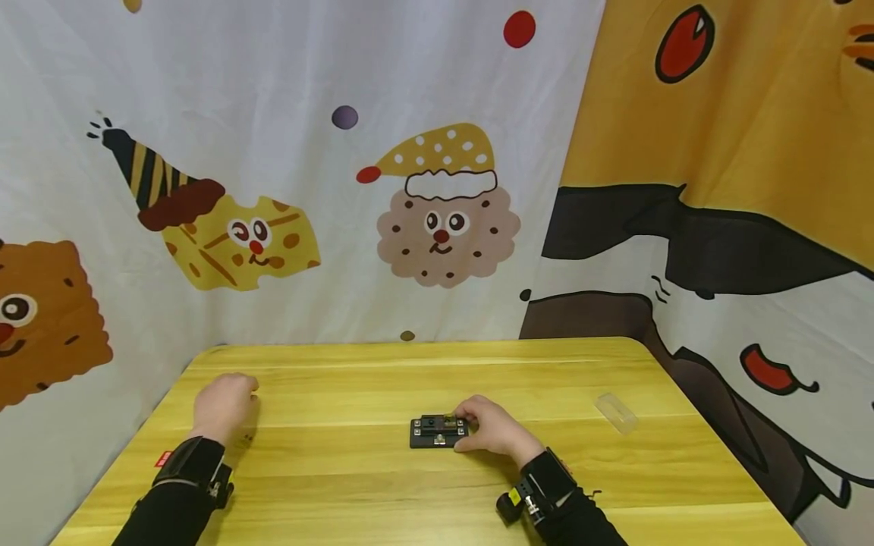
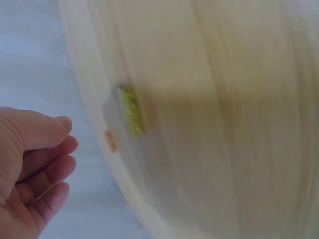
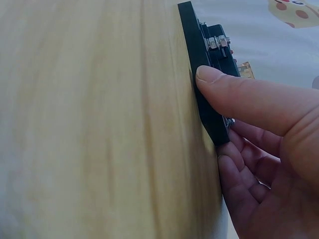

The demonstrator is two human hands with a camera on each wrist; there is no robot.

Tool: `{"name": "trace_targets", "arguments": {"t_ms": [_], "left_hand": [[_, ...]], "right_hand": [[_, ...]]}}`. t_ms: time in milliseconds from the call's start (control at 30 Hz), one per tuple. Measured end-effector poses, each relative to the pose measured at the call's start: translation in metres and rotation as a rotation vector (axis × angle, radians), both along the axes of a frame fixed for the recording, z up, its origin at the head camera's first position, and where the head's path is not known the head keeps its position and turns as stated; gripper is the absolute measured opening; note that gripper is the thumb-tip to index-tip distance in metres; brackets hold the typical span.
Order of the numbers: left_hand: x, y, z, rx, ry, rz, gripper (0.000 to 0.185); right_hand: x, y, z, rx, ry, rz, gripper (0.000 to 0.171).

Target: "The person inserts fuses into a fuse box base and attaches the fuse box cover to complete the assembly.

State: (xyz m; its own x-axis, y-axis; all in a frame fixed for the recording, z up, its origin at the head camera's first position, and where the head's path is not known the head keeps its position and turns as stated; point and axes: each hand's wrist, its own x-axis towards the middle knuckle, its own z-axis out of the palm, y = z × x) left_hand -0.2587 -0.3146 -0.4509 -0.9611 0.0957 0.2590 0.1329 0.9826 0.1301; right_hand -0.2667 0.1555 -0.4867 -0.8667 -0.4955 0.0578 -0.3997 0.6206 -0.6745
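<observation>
You have a small black rectangular block (image 1: 437, 433) lying flat near the middle of the worktop (image 1: 355, 470), metal screws at its corners, a yellowish piece on top, its right end under your fingers (image 1: 471, 413).

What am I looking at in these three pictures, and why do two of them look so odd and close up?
A person sits at a yellow wooden table, wearing a camera on the head and one on each wrist. The wide picture is the head view; the close ones look along each hand. The right hand holds a small black block with metal screws, thumb against its edge. The left hand rests loosely curled on the table, holding nothing, near a small yellow-green piece. A clear plastic cover lies off to the right.
</observation>
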Motion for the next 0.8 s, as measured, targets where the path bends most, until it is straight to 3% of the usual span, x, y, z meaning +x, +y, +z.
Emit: {"name": "trace_targets", "arguments": {"t_ms": [267,500,800], "left_hand": [[-0.001,-0.010,-0.005,-0.024,0.025,-0.019,0.014],[-0.001,-0.012,-0.008,-0.043,-0.001,-0.006,0.024],[-0.005,-0.011,-0.012,-0.087,-0.001,0.006,0.016]], "right_hand": [[-0.001,0.000,0.000,0.008,0.007,0.002,0.043],[0.000,0.000,0.000,0.012,0.000,0.000,0.043],[0.001,0.000,0.001,0.013,-0.003,0.003,0.044]]}}
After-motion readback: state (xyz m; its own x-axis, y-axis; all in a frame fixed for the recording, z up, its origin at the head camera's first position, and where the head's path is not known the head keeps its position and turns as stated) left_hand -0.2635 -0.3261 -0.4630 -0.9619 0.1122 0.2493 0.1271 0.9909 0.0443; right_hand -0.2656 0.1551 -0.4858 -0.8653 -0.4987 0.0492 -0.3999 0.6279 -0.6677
